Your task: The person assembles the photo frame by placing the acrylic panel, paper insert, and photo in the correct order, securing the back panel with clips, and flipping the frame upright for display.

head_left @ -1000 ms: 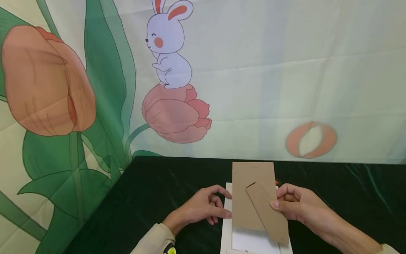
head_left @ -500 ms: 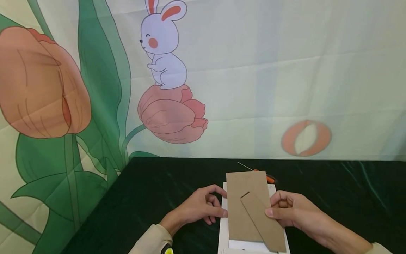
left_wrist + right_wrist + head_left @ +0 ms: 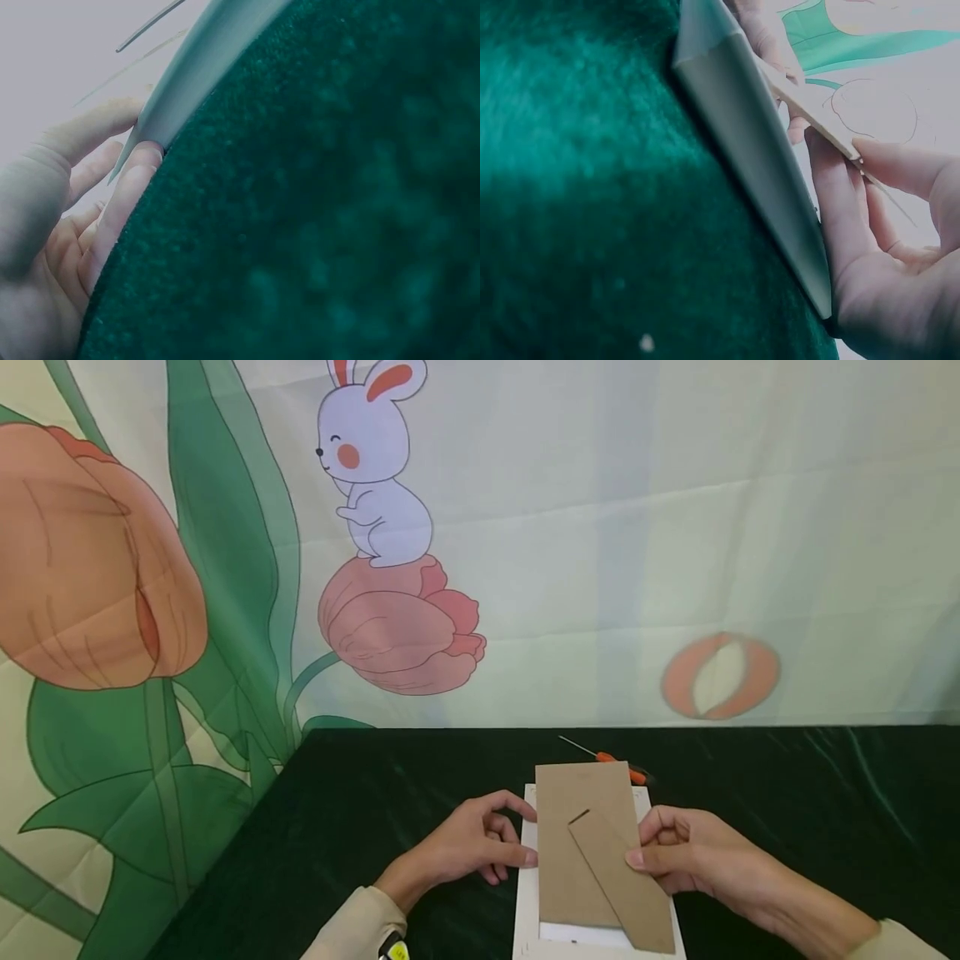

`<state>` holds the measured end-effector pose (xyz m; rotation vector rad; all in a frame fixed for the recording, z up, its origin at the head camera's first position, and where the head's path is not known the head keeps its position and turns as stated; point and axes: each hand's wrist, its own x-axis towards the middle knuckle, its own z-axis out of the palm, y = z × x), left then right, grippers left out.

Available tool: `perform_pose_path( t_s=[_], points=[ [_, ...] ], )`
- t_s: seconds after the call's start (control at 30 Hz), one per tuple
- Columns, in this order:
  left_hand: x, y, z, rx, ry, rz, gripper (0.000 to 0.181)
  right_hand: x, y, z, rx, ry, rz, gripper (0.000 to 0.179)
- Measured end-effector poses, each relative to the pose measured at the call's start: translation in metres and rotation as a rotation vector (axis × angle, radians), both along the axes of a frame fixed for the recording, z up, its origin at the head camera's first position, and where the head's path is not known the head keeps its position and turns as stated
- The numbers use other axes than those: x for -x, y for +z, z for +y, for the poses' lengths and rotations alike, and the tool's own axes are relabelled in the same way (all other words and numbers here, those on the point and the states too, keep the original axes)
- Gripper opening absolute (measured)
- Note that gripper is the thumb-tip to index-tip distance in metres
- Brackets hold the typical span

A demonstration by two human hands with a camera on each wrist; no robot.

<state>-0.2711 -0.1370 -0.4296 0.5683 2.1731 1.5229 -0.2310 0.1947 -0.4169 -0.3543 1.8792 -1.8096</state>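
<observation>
A white picture frame (image 3: 528, 893) lies face down on the dark green cloth. Over it is a brown backing board (image 3: 562, 877) with a slanted easel leg, its far end reaching past the frame. My right hand (image 3: 693, 852) pinches the board's right edge between thumb and fingers. In the right wrist view the board (image 3: 810, 109) tilts up from the frame (image 3: 757, 165). My left hand (image 3: 476, 843) holds the frame's left side, and its fingers and thumb meet that edge in the left wrist view. A strip of white shows inside the frame below the board.
A screwdriver (image 3: 606, 757) with an orange and black handle lies just behind the frame. The green cloth (image 3: 405, 777) covers the table up to a hanging backdrop (image 3: 555, 568) printed with a rabbit and tulips.
The backing board has come nearer, down over the frame, covering more of its white inside, then stayed nearly still. The screwdriver has come into fuller view. The left hand keeps its place on the frame.
</observation>
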Motion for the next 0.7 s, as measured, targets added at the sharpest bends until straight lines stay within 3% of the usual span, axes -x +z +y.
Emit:
perform_pose_path(
  t_s=[0.23, 0.7],
  points=[
    [0.001, 0.001, 0.000, 0.006, 0.007, 0.007, 0.045, -0.002, 0.003, -0.002, 0.007, 0.001, -0.018, 0.019],
    [-0.001, -0.001, 0.000, 0.006, -0.003, -0.010, 0.044, -0.013, 0.011, -0.003, -0.178, -0.004, 0.036, 0.026]
  ],
)
